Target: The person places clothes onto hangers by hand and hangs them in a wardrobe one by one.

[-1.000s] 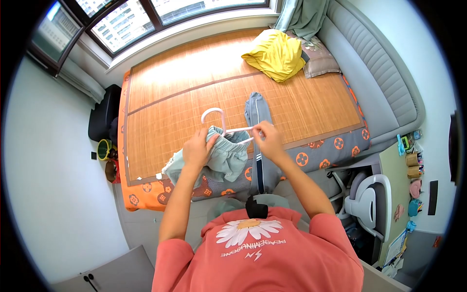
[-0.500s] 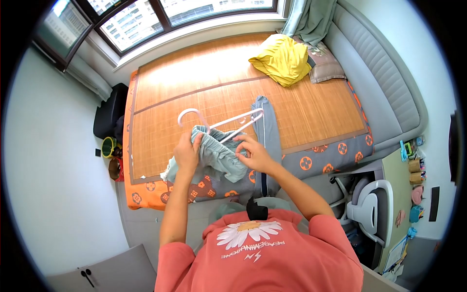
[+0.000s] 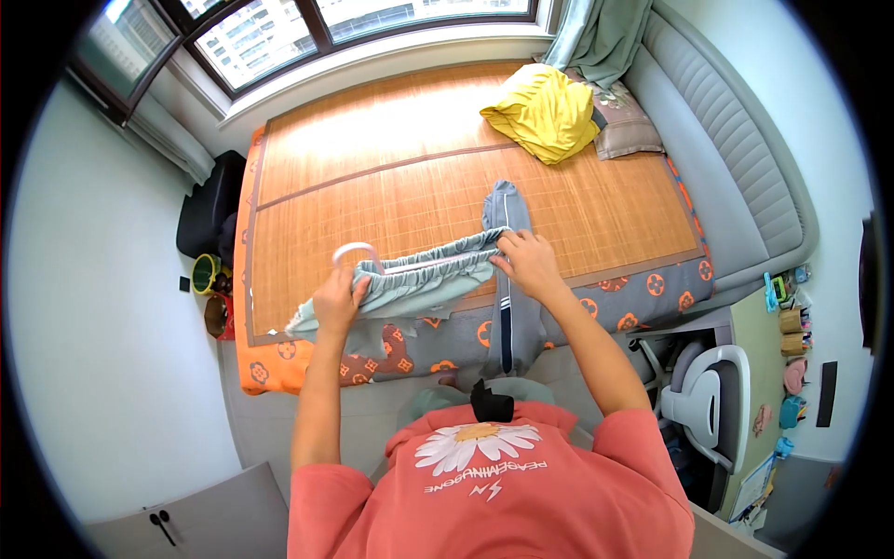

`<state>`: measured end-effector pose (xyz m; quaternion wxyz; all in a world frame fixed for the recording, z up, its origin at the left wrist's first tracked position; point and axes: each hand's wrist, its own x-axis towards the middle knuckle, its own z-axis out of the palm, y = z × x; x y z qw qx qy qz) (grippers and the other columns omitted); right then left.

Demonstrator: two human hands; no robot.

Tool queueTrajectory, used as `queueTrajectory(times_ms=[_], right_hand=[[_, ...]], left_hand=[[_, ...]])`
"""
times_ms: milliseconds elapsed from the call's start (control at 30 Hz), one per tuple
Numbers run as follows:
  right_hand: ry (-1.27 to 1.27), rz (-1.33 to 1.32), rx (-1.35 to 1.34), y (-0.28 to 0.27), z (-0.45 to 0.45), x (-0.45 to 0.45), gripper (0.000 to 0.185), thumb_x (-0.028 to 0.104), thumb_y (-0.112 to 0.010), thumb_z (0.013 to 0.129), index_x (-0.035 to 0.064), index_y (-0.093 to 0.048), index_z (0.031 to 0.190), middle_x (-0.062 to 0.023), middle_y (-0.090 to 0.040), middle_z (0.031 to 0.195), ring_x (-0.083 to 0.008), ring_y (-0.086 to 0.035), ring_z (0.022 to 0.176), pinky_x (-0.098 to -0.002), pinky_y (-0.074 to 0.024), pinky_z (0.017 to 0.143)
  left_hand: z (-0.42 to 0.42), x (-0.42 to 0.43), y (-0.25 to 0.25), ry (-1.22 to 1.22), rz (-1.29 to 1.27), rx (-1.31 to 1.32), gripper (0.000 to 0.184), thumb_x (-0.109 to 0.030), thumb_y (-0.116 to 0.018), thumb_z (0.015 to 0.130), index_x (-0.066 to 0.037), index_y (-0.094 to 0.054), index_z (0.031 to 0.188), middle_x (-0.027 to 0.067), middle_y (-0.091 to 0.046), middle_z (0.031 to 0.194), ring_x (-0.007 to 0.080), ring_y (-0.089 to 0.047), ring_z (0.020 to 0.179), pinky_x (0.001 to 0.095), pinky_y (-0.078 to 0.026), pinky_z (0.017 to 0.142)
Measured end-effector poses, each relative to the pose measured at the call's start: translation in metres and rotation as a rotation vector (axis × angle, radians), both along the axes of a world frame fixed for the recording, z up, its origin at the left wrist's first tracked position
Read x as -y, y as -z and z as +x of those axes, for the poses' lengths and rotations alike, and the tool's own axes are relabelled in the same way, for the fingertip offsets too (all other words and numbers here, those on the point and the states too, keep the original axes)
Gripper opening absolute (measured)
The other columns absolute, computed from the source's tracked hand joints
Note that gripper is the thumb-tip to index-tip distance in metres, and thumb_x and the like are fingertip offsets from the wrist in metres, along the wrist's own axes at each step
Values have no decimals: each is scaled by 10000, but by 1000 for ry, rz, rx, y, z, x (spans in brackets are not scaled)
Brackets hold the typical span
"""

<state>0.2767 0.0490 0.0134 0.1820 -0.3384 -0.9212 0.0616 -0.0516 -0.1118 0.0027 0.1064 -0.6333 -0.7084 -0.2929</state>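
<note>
A pale green garment with a gathered elastic waistband (image 3: 419, 289) hangs stretched sideways between my hands over the near side of the bed. My left hand (image 3: 337, 300) is closed on the left end of the waistband. My right hand (image 3: 529, 263) grips its right end. A pinkish-white clothes hanger (image 3: 358, 249) sits in the waist opening. Its hook rises beside my left hand, and most of its bar is hidden by the cloth. Grey trousers with a white side stripe (image 3: 508, 207) lie lengthwise behind my right hand, partly covered by it.
The bed carries a bamboo mat (image 3: 372, 200). A yellow bundled cloth (image 3: 545, 112) lies near the pillow (image 3: 629, 126) and grey headboard (image 3: 736, 149). A white chair (image 3: 712, 405) stands at the desk (image 3: 759, 359) on the right. A window (image 3: 251, 47) is beyond.
My right hand has moved right and up, drawing the waistband out wide. The garment now covers the hanger's bar, which showed before. My left hand has shifted slightly left and down.
</note>
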Motion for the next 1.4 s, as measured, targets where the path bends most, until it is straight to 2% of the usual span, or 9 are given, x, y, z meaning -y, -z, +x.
queueTrajectory(times_ms=[167, 400, 567, 800, 867, 967, 1033, 1233, 1400], right_hand=[[-216, 107, -305, -18, -43, 15, 110, 47, -568, 806, 17, -534, 906, -138, -628, 1091, -300, -637, 1003, -386, -526, 835], [-315, -259, -532, -46, -116, 44, 167, 94, -631, 851, 0, -552, 964, -154, -616, 1177, -337, -639, 988, -415, -523, 821], [-444, -87, -289, -17, -153, 31, 156, 183, -673, 846, 54, -608, 906, -116, -564, 807, -334, -590, 720, -439, -461, 618], [-576, -108, -419, -29, -180, 32, 109, 141, -671, 832, 56, -624, 882, -120, -570, 787, -334, -592, 728, -435, -457, 632], [-642, -109, -418, -27, -190, 38, 97, 138, -670, 830, 60, -621, 861, -119, -576, 788, -330, -594, 726, -434, -457, 634], [-769, -130, -434, -28, -198, 49, 96, 137, -670, 827, 61, -620, 858, -115, -577, 786, -328, -592, 717, -433, -456, 628], [-856, -161, -452, -26, -198, 60, 97, 138, -671, 824, 62, -621, 858, -113, -576, 784, -325, -591, 712, -432, -456, 625], [-1096, -213, -480, -21, -183, 122, 136, 159, -688, 827, 56, -631, 895, -105, -595, 798, -315, -605, 729, -422, -469, 633], [-1321, -333, -496, -38, -174, 178, 209, 176, -711, 825, 52, -640, 977, -108, -604, 810, -307, -614, 747, -417, -478, 645]], left_hand=[[6, -10, -1, 66, 75, -227, 320, -399, -708, 838, -97, -639, 916, 76, -571, 732, 258, -601, 637, 374, -480, 537], [11, -10, -8, 47, 131, -66, 331, -374, -719, 839, -70, -637, 942, 92, -592, 763, 279, -607, 641, 377, -480, 537], [-10, 6, -19, 8, 105, 44, 393, -453, -649, 878, -71, -634, 967, 106, -612, 799, 302, -624, 710, 404, -490, 598], [-74, 99, 7, -293, 14, 26, 393, -418, -462, 991, -57, -613, 958, 143, -619, 895, 362, -609, 785, 444, -468, 636], [-61, 122, 13, -434, -96, 52, 378, -400, -469, 987, -52, -618, 992, 143, -617, 951, 357, -601, 844, 453, -468, 702], [-11, 124, -21, -568, 187, -189, 379, -390, -494, 968, -44, -619, 1063, 139, -596, 1070, 343, -569, 983, 485, -429, 848], [29, 118, -34, -539, 226, -86, 390, -371, -560, 931, -38, -612, 1126, 141, -563, 1170, 335, -520, 1095, 510, -368, 932], [122, 114, -52, -712, 339, 96, 153, -152, -557, 948, -23, -600, 878, 108, -623, 856, 313, -594, 848, 438, -411, 879], [165, 178, -57, -1027, 384, 40, 157, -154, -553, 954, -8, -600, 924, 143, -633, 883, 340, -601, 880, 438, -431, 872]])
